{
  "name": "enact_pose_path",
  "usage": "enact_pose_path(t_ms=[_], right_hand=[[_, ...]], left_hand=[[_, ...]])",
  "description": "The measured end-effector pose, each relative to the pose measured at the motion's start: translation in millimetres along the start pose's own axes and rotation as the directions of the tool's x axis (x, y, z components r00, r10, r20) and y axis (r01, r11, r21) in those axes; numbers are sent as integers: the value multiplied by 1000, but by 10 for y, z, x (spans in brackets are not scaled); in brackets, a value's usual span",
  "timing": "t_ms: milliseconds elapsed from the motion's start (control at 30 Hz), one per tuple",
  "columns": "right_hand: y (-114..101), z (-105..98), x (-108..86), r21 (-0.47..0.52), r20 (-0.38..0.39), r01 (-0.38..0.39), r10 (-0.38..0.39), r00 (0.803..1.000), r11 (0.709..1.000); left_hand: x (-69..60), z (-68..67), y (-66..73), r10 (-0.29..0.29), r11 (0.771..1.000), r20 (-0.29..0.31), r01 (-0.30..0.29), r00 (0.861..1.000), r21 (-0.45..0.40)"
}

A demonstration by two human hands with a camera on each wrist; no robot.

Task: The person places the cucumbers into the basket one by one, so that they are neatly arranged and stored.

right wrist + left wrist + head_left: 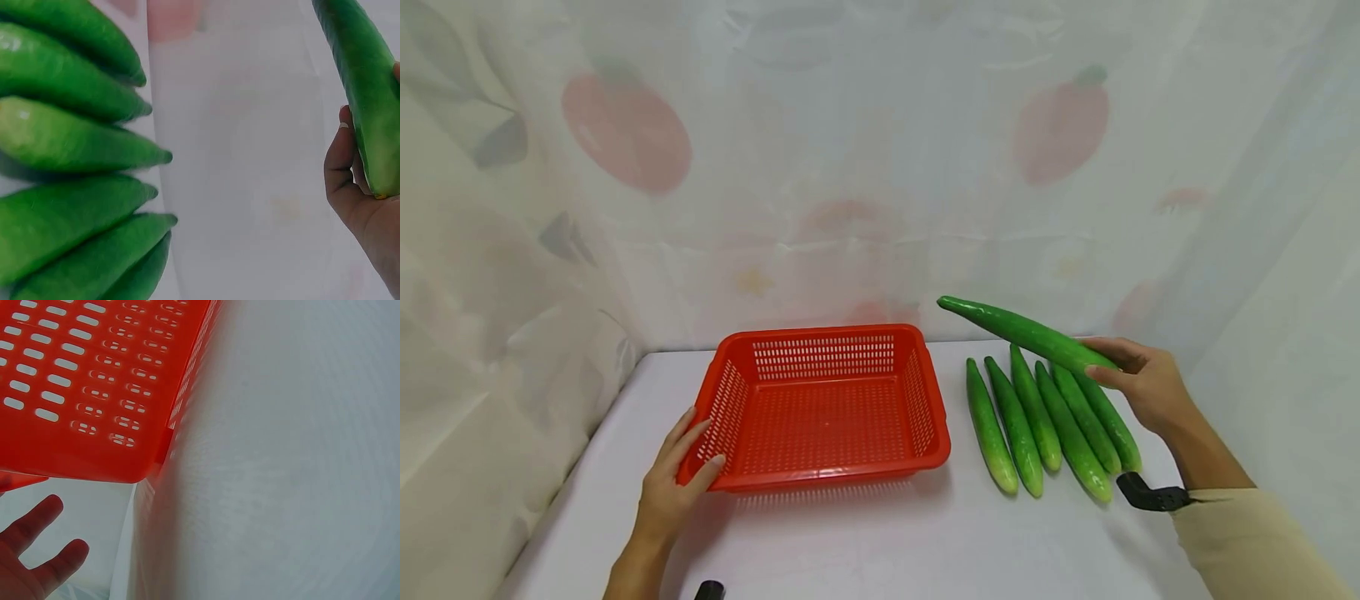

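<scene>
In the head view a long green cucumber is held up by my right hand, which grips its thick right end while the thin tip points left. The right wrist view shows the fingers curled round that same cucumber. A red plastic basket with slotted walls stands left of centre, nothing inside it. At its left rim rests my left hand, fingers spread along the side. The left wrist view catches fingers held apart beside the basket.
Several more cucumbers lie side by side on the white table, right of the basket. White sheeting with faded fruit prints hangs behind the table and at both sides.
</scene>
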State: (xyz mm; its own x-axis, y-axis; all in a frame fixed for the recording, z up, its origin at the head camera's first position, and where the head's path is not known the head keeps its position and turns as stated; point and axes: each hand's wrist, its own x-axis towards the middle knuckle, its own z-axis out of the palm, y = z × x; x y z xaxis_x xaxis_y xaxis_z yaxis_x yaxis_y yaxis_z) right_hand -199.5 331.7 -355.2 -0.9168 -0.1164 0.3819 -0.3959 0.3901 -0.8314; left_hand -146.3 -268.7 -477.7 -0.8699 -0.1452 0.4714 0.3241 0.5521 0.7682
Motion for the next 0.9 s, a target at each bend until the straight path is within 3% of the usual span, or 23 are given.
enact_pose_path(t_ms=[467,900], right_hand=[[-175,312,249,115,100,49,-60,993,992],[-373,644,536,87,208,54,-72,976,995]], left_hand=[[0,-2,-17,-19,1000,18,19,1000,-1],[0,-15,-26,-17,1000,21,17,1000,-4]])
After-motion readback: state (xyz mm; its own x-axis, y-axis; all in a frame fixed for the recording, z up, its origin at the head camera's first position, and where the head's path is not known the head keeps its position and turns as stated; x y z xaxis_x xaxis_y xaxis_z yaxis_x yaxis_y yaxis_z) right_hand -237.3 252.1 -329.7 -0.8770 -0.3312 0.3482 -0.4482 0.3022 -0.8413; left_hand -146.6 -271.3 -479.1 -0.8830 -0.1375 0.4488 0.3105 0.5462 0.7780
